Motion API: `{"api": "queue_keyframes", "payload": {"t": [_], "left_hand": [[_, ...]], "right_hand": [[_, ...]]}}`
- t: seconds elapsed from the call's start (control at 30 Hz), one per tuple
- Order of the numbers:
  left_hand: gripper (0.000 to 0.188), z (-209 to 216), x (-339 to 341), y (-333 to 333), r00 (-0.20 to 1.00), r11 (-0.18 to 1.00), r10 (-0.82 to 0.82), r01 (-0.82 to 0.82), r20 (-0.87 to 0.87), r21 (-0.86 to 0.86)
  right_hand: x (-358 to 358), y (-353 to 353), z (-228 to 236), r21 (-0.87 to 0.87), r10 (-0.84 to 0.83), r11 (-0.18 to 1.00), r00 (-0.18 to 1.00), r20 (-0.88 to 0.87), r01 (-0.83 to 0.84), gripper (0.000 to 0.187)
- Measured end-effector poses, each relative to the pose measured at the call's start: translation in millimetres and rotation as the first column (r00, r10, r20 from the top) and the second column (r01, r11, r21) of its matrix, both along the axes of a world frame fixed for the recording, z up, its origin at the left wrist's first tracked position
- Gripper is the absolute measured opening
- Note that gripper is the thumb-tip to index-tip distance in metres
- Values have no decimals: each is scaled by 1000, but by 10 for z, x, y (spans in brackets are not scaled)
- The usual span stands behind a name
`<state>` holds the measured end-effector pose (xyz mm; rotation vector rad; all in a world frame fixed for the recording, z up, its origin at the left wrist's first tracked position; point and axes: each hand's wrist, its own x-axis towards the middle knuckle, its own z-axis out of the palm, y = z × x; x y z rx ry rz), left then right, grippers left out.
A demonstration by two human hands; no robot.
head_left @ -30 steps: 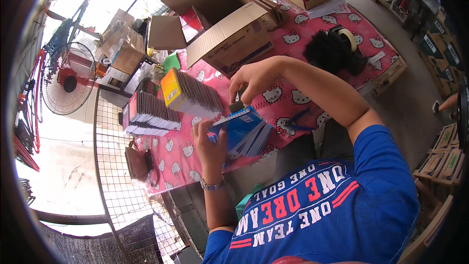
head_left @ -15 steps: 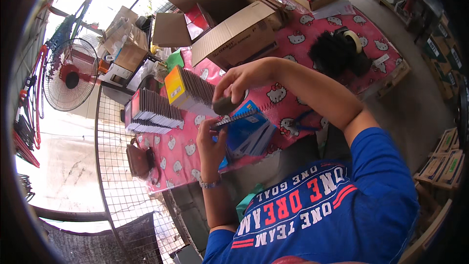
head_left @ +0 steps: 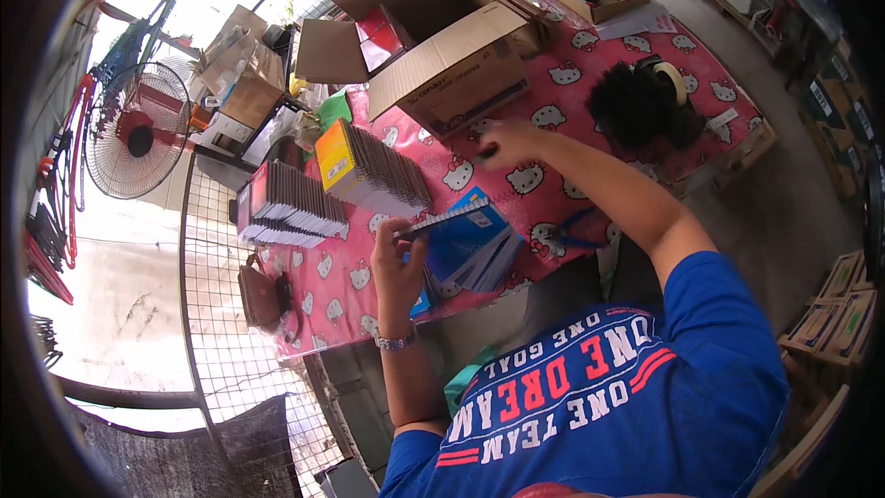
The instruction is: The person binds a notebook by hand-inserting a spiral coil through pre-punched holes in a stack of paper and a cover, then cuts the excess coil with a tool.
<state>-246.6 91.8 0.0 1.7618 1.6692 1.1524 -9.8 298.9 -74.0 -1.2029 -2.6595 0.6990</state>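
Blue notebook (head_left: 468, 240), just right of the yellow stack (head_left: 373, 171), is pinched at one end by the left hand (head_left: 396, 263), and its fanned pages (head_left: 490, 265) could skew if that grip slackens while the right hand (head_left: 513, 145), also right of the stack, clutches a blurred dark object (head_left: 488, 151).

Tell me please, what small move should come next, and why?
Perhaps bring the right hand to the right end of the blue notebook, to steady it: the left hand holds only the left end, and the right hand is away from it.
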Motion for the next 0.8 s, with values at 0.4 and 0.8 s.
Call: {"api": "queue_keyframes", "payload": {"t": [0.4,0.8], "left_hand": [[19,-143,323,-84,958,950,208,-246,195,194],[14,-165,258,-46,943,964,155,-210,295,163]], "right_hand": [[1168,-1841,-1362,269,-30,962,998,-52,43,70],[23,-1887,584,327,186,943,729,-659,56,59]]}}
